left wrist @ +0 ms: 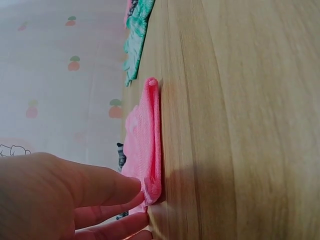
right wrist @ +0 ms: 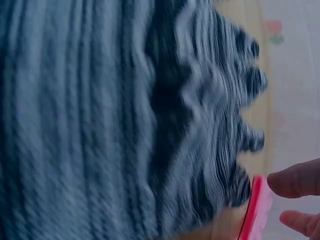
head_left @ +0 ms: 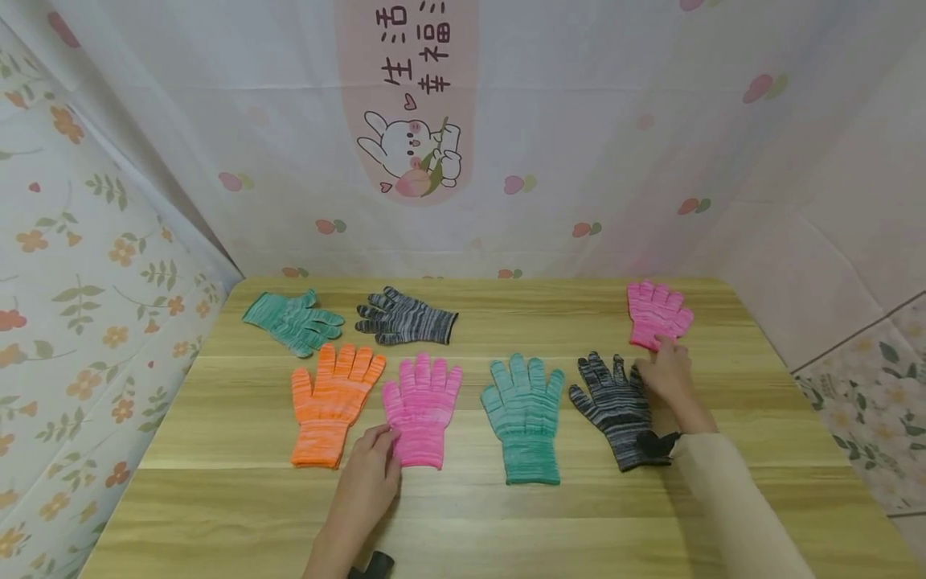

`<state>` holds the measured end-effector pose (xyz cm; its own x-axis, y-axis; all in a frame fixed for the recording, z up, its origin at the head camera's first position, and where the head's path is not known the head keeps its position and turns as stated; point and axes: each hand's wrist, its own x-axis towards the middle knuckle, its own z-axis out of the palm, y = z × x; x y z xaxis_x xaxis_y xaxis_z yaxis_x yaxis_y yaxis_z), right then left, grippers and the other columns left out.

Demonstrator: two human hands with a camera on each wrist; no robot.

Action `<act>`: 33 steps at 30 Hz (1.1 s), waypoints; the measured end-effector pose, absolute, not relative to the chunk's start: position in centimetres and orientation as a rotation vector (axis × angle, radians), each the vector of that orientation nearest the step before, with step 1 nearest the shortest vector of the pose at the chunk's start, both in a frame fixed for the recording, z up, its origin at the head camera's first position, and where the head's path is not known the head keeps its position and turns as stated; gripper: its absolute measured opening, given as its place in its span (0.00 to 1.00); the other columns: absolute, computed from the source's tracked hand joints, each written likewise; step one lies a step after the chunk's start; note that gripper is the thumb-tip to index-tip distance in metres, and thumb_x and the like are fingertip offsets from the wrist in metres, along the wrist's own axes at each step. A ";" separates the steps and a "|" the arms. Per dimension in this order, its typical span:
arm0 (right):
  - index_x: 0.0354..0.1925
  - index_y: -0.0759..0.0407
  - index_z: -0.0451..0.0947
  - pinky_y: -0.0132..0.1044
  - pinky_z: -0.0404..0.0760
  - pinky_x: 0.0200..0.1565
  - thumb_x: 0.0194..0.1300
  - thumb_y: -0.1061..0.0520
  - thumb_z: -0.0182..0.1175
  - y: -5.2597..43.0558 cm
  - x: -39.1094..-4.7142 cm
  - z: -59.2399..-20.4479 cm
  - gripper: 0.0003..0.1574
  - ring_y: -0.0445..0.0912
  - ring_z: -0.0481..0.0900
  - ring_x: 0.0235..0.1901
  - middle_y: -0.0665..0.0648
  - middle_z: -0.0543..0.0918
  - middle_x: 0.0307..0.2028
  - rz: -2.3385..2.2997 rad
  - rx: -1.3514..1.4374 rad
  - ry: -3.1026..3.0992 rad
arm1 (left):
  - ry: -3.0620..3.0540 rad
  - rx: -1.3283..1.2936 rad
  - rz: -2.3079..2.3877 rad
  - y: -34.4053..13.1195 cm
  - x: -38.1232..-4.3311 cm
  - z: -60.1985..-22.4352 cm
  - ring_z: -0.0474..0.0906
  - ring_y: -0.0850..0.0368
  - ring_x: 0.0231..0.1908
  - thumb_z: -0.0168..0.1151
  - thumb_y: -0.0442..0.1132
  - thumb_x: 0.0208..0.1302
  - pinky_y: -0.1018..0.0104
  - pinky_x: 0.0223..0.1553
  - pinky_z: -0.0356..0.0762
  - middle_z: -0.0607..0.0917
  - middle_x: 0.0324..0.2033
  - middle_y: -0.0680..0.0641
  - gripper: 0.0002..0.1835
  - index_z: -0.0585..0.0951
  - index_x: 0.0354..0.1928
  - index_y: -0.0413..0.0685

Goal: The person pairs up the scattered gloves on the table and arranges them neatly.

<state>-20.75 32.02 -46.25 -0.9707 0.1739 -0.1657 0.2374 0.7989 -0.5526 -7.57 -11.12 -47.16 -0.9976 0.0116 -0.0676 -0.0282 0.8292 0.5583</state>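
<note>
Toward the front of the table, a pink knit glove (head_left: pixel 423 406) lies flat with its fingers pointing away. My left hand (head_left: pixel 369 474) is at its left edge; in the left wrist view the thumb (left wrist: pixel 127 186) and fingertips touch the corner of the cuff (left wrist: pixel 154 150). A second pink glove (head_left: pixel 657 310) lies at the back right. My right hand (head_left: pixel 667 371) reaches its cuff, and in the right wrist view thumb and finger are apart beside the pink edge (right wrist: pixel 256 210). Under the right wrist lies a black-and-grey glove (head_left: pixel 615 410).
An orange glove (head_left: pixel 336 402) lies left of the front pink one, a teal glove (head_left: pixel 524 418) to its right. Farther back are another teal glove (head_left: pixel 292 320) and another black-and-grey glove (head_left: pixel 407 316). A patterned curtain (head_left: pixel 550 145) hangs behind the wooden table (head_left: pixel 463 531).
</note>
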 end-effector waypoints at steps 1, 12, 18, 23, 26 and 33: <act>0.66 0.79 0.45 0.71 0.57 0.55 0.60 0.58 0.47 32.5 -20.8 -46.2 0.43 0.80 0.48 0.58 0.89 0.48 0.59 -0.894 0.346 2.874 | 2.940 -0.011 0.900 -11.1 -7.6 -47.2 0.70 0.41 0.57 0.57 0.34 0.61 0.46 0.56 0.70 0.74 0.56 0.38 0.18 0.77 0.54 0.37; 0.55 0.79 0.66 0.66 0.61 0.50 0.65 0.56 0.40 34.8 -21.5 -47.1 0.30 0.78 0.56 0.52 0.88 0.61 0.50 -0.707 0.353 2.985 | 2.935 -0.016 0.902 -11.3 -7.7 -47.4 0.69 0.41 0.58 0.56 0.35 0.62 0.46 0.56 0.70 0.74 0.56 0.39 0.19 0.76 0.55 0.38; 0.38 0.81 0.76 0.60 0.69 0.44 0.65 0.55 0.44 35.1 -21.1 -47.2 0.26 0.72 0.66 0.45 0.83 0.69 0.43 -0.744 0.506 3.037 | 2.939 -0.017 0.899 -11.4 -7.7 -47.4 0.70 0.42 0.57 0.56 0.35 0.63 0.47 0.56 0.70 0.75 0.56 0.40 0.18 0.77 0.54 0.38; 0.19 0.74 0.70 0.57 0.68 0.37 0.64 0.53 0.47 35.6 -20.6 -47.1 0.26 0.68 0.65 0.38 0.82 0.63 0.42 -0.692 0.580 2.978 | 2.939 -0.019 0.898 -11.1 -7.7 -47.2 0.71 0.42 0.57 0.56 0.35 0.62 0.47 0.56 0.71 0.75 0.55 0.39 0.17 0.77 0.53 0.37; 0.23 0.78 0.69 0.57 0.69 0.37 0.64 0.51 0.47 35.8 -20.4 -47.0 0.29 0.70 0.64 0.39 0.85 0.62 0.42 -0.633 0.573 2.964 | 2.949 -0.018 0.896 -11.0 -7.7 -47.1 0.71 0.42 0.56 0.57 0.34 0.62 0.47 0.56 0.71 0.75 0.54 0.39 0.17 0.77 0.53 0.37; 0.47 0.89 0.66 0.62 0.68 0.51 0.66 0.41 0.45 36.4 -19.5 -46.3 0.45 0.75 0.63 0.48 0.87 0.66 0.48 -0.627 0.640 2.812 | 2.951 -0.023 0.895 -11.1 -7.7 -47.1 0.71 0.42 0.56 0.58 0.34 0.61 0.47 0.55 0.72 0.76 0.54 0.38 0.17 0.77 0.52 0.36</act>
<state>-19.50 36.45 -46.29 -0.8888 0.3694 -0.2713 0.4497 0.8172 -0.3604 -7.67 -11.08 -47.06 -0.9982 0.0023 -0.0597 -0.0312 0.8317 0.5544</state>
